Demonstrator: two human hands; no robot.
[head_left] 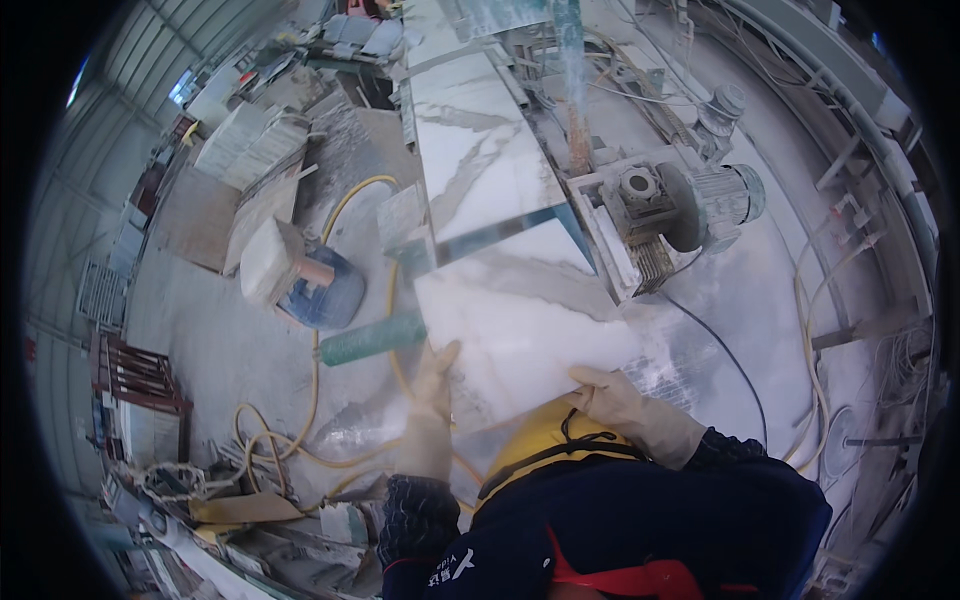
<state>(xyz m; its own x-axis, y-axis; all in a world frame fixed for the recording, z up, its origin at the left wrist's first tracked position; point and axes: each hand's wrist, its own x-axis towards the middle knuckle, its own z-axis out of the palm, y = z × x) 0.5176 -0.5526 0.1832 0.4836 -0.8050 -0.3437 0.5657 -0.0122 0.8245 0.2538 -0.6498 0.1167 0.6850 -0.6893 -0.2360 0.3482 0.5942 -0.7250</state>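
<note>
A white marble-patterned slab [515, 315] with grey-brown veins lies tilted in front of my body, its far end at the conveyor. My left hand [428, 405], in a pale glove, grips its left edge near the close corner, thumb on top. On the near edge, my right hand [625, 408], gloved alike, has its thumb over the face and its fingers hidden beneath. Just left of the slab a green roller [375, 340] sticks out. Farther along the conveyor rests another veined slab [475, 140], with a gap between the two.
A grey motor with gearbox [690, 205] stands right of the conveyor. To the left are a blue container [335, 290] and a yellow hose [315, 375] looping over the floor. Scrap pieces [290, 545] lie lower left. A dark cable [730, 350] runs along the floor at right.
</note>
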